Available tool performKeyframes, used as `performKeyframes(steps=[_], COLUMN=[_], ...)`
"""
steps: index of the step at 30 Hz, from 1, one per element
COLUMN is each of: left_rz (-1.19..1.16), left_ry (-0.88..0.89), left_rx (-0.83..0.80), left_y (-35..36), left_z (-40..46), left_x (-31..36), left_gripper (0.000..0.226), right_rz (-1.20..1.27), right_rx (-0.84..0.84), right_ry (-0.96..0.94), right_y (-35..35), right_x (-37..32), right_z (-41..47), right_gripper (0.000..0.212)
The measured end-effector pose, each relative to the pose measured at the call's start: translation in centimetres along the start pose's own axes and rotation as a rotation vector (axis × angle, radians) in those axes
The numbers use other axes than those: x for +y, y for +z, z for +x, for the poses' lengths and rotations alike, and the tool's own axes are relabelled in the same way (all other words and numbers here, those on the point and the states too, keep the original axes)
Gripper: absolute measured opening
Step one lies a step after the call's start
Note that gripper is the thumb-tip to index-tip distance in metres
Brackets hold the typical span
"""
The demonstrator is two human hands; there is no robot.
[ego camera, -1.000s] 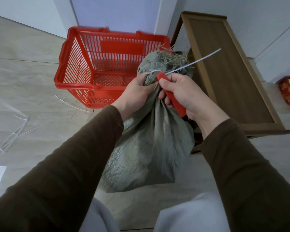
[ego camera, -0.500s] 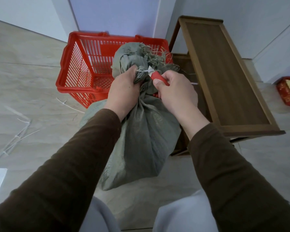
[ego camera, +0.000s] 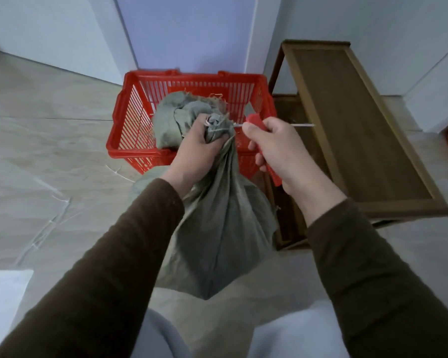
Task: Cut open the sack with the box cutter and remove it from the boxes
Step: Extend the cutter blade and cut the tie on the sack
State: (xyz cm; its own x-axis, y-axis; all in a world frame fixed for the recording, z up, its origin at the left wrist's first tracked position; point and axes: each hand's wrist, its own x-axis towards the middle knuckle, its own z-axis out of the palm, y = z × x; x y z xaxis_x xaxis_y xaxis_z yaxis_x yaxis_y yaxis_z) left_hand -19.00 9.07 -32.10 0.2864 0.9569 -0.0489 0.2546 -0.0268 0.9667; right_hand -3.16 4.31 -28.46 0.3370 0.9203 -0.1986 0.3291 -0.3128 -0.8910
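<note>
The left hand grips the grey-green woven sack's bunched neck; at its 3 o'clock, the right hand clenches the red-handled box cutter. A slip could nick knuckles.

I see the sack, grey-green woven cloth, hanging upright with its neck bunched tight and its loose, frayed top flopping over toward the left. Its body drapes down in long folds to a pointed bottom corner, and whatever is inside stays hidden from me. A thin white tie runs out sideways from the neck toward the right, pulled straight. The box cutter has a red plastic handle, tilted with its short grey blade up, the tip just beside the sack's neck, right by the tie.
</note>
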Motion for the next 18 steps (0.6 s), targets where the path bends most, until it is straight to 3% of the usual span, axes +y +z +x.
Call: performKeyframes(steps=[4, 7, 10, 12, 15, 18], left_rz=[-0.315, -0.523, -0.422, -0.289, -0.128, -0.277], left_ry=[-0.078, -0.106, -0.117, -0.06, 0.027, -0.036], left_rx=[-0.145, -0.219, -0.1, -0.04, 0.176, 0.379], left_y=[0.7, 0.8, 0.8, 0.9, 0.9, 0.8], left_z=[-0.7, -0.9, -1.0, -0.7, 0.1, 0.7], left_x=[2.1, 2.4, 2.3, 1.8, 0.8, 0.1], left_gripper=[0.021, 0.036, 0.041, 0.044, 0.035, 0.03], right_rz=[0.32, 0.461, 0.445, 0.423, 0.463, 0.514], right_rx=[-0.094, -0.179, -0.146, -0.086, -0.058, -0.031], right_ry=[0.127, 0.169, 0.159, 0.171, 0.192, 0.211], right_y=[1.8, 1.9, 1.7, 1.5, 1.5, 1.5], right_x=[-0.1, 0.4, 1.0, 1.0, 1.0, 0.9], right_z=[0.1, 0.3, 0.5, 0.8, 0.8, 0.7], right_gripper=[0.052, 0.047, 0.02, 0.019, 0.02, 0.019])
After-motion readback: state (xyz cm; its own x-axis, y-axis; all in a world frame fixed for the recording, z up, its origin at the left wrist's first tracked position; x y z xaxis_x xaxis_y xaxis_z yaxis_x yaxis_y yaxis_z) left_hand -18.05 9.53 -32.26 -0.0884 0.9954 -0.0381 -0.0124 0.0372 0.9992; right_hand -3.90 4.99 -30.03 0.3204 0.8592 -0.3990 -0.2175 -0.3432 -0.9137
